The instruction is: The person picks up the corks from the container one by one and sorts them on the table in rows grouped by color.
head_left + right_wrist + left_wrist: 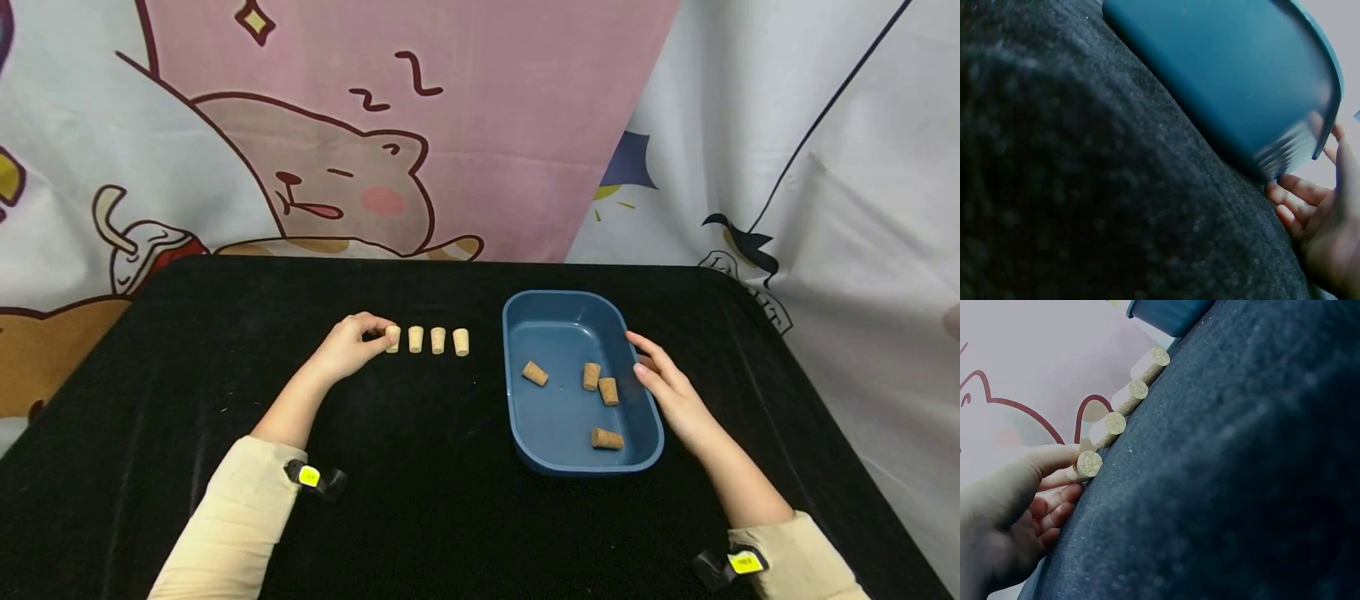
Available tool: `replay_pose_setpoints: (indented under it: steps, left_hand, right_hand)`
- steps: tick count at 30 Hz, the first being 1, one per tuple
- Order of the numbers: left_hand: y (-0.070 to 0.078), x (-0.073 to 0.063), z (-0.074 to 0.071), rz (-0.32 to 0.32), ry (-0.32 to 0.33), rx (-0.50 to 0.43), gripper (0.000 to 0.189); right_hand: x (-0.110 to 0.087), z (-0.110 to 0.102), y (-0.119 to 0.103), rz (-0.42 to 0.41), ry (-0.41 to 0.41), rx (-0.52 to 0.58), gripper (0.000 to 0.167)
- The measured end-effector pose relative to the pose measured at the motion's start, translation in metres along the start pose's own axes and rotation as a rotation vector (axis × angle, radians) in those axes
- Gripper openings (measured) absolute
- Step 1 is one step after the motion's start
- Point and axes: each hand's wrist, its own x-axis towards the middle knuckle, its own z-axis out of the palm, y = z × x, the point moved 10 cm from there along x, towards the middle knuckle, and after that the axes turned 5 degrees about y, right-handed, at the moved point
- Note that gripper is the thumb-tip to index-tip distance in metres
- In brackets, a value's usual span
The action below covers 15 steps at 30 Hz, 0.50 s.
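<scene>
My left hand [351, 344] pinches a pale tapered cork [393, 339] between thumb and fingers, at the left end of a row. To its right stand three more such corks, the nearest cork [416, 339] a small gap away. In the left wrist view the round top of the pinched cork [1090, 464] shows beside the thumb. My right hand [672, 398] rests against the right side of a blue plastic tub [512, 417], fingertips at its rim and outer wall. Inside the tub lie several browner corks, among them a tipped cork [535, 372] at the left.
A black cloth [420, 500] covers the table under the tub and the row. Behind the far edge hangs a printed curtain [510, 125] with a cartoon bear. Dark wrist cameras sit on both sleeves, such as the left sleeve [240, 508].
</scene>
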Motion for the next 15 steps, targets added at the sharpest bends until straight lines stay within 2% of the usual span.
replay_pose_setpoints:
  steps: [6,10,15]
  left_hand:
    - [0.0,-0.001,0.0,0.014,-0.008,-0.006,0.022]
    - [0.002,-0.001,-0.001,0.01,-0.006,0.008,0.029]
    - [0.014,-0.001,-0.01,0.0,0.047,0.058,0.038]
  right_hand:
    - [0.0,0.001,-0.001,0.0,-0.005,0.012,0.052]
    - [0.0,0.0,-0.001,-0.009,-0.005,0.013,0.052]
    - [0.0,-0.001,-0.001,-0.019,-0.004,0.011,0.051]
